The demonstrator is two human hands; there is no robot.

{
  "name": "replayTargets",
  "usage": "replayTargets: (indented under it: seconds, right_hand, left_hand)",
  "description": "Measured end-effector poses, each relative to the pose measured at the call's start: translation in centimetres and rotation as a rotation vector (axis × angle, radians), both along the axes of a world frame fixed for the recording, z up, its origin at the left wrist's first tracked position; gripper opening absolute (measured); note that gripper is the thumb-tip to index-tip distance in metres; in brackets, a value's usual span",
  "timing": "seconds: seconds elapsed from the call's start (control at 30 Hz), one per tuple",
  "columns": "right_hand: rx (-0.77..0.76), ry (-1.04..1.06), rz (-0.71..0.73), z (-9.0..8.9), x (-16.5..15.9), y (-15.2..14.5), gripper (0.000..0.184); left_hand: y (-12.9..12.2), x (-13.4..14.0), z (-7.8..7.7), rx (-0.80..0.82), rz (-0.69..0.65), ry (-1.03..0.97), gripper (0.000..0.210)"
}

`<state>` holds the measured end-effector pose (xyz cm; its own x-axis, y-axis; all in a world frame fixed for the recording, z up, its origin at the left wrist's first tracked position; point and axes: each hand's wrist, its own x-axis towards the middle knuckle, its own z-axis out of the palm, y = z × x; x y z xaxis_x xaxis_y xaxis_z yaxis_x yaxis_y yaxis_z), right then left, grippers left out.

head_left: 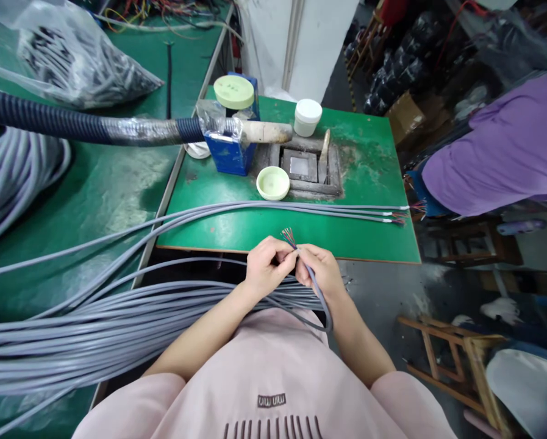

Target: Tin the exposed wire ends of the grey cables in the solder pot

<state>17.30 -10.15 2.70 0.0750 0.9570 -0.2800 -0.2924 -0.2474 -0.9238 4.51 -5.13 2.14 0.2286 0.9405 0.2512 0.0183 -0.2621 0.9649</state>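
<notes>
Two hands, the left hand (268, 262) and the right hand (321, 268), meet at the centre of the frame, by the near edge of the green-topped counter (227, 228), both closed narrow on one slim, round, grey-sheathed cable (321, 292). The left thumb and forefinger pinch its stripped end, just below a fan of fine red, white and dark wires (288, 236); the right fingers curl round the sheath right beside them. Gripping so near the tip presumably steadies the flexible end and leaves the wires free and in plain sight.

The held end points to the upper left of the frame, away from the body. Its long axis slants from there down to the lower right, where the cable bends back sharply under the right wrist and heads left; its further course cannot be traced.

Three similar grey cables (255, 206) lie nearly parallel across the counter, stripped ends together at its right edge, probably for easy reach. A thick bundle of grey cables (140, 311) spreads sideways at lower left. Above, the pale tubular nozzle (266, 132) of a black corrugated hose (94, 125) rests on a blue box (230, 155), aimed rightward, likely to serve the dark square metal frame (316, 190) beside it
</notes>
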Motion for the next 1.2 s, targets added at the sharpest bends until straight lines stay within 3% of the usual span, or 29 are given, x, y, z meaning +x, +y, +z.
replayTargets:
  seconds: [0.1,0.23,0.4,0.53,0.77,0.9,1.03,1.2]
  right_hand:
    - [-0.006,0.132,-0.023,-0.1,0.1,0.5,0.034]
    - [-0.042,0.163,-0.017,0.3,-0.1,0.8,0.028]
    - [0.023,0.167,-0.115,0.3,-0.3,0.9,0.017]
    - [0.113,-0.076,-0.151,0.6,-0.2,1.1,0.015]
    - [0.205,-0.597,-0.136,2.4,-0.1,1.6,0.016]
    - [0.277,-0.760,-0.102,4.5,1.0,4.0,0.017]
    - [0.341,-0.913,-0.051,6.1,2.5,9.0,0.019]
    - [0.325,-1.237,0.109,6.0,2.8,15.6,0.014]
  left_hand:
    - [-0.1,-0.2,-0.5,0.104,-0.071,0.078,0.011]
    - [-0.4,0.0,-0.7,0.079,-0.117,0.061,0.008]
    - [-1.0,0.9,-0.5,-0.266,-0.095,-0.216,0.014]
    - [-0.7,1.6,-0.7,-0.498,-0.060,-0.417,0.022]
    - [0.4,1.0,-0.1,-0.604,0.012,-0.545,0.027]
    - [1.3,-0.2,-0.1,-0.545,0.104,-0.538,0.026]
    - [1.8,-1.2,-0.9,-0.343,0.167,-0.312,0.017]
    - [1.9,-1.3,-1.6,-0.001,0.008,0.059,0.007]
